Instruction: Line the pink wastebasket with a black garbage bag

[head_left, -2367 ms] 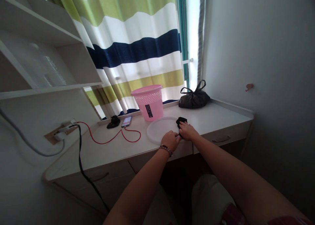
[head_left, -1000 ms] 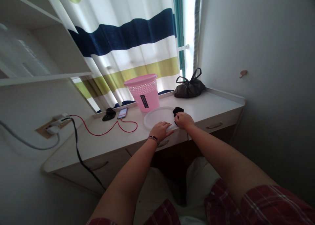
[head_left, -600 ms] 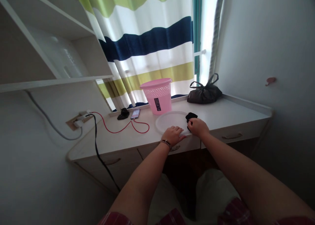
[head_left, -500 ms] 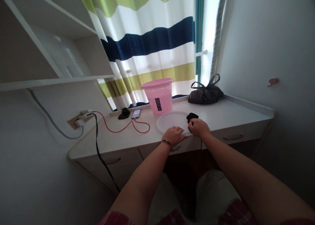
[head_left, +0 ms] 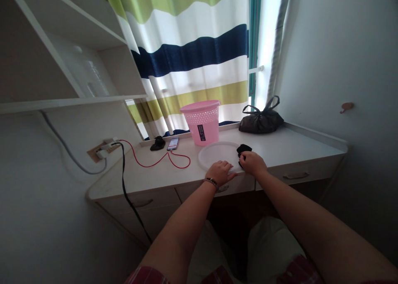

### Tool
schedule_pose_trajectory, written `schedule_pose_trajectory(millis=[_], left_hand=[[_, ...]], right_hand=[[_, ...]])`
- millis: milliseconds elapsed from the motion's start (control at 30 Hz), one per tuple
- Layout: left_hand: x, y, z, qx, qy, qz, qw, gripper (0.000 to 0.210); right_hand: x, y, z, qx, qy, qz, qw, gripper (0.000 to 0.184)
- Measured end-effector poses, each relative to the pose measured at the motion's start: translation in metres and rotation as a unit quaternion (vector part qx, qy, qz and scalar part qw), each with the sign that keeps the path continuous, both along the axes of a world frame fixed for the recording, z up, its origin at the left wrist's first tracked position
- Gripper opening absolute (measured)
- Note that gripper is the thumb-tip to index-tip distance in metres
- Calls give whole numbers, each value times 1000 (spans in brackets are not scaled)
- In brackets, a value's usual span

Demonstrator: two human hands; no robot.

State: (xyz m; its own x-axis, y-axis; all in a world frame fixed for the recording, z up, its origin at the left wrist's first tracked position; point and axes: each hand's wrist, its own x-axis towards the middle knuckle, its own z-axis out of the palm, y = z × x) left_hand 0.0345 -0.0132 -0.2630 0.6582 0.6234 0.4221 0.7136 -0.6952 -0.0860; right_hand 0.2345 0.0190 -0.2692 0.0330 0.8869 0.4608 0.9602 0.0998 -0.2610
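1. The counter (head_left: 295, 145) carries a flat, round white disc (head_left: 214, 152) close to its front edge, about midway along, with the disc's near rim partly covered by the hands
2. The left hand (head_left: 220, 173) is open, palm down, its fingers loosely laid over the near rim of the white disc at the front edge of the counter; a beaded bracelet (head_left: 212, 182) circles the wrist
3. The right hand (head_left: 253, 163) is closed, its curled fingers gripping a black crumpled piece (head_left: 244, 148) at the right side of the white disc; its material is hard to make out
4. Behind the white disc, toward the back edge, a pink basket (head_left: 209, 129) stands upright, with a dark label (head_left: 201, 132) on its front and a band of holes below the rim
5. Near the back edge, to the right of the pink basket, sits a filled black bag (head_left: 261, 123), its two loop handles standing up
6. Toward the back left corner lie a small black bundle (head_left: 158, 144) and, just beside it, a phone (head_left: 173, 144); a red cable (head_left: 143, 166) curves from the phone over the counter to a wall socket (head_left: 104, 150)
7. A black cord (head_left: 123, 176) runs down across the left part of the counter and hangs past the front edge
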Motion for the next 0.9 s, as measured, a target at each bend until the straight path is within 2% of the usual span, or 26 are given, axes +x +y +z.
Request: schedule_pose_trajectory(millis=[233, 900], left_hand=[[2, 1, -1, 1, -5, 4, 1000, 31], [2, -3, 0, 10, -22, 9, 1000, 32]], right_hand=[[0, -1, 1, 5, -4, -3, 1000, 37], [1, -2, 2, -2, -4, -4, 1000, 39]])
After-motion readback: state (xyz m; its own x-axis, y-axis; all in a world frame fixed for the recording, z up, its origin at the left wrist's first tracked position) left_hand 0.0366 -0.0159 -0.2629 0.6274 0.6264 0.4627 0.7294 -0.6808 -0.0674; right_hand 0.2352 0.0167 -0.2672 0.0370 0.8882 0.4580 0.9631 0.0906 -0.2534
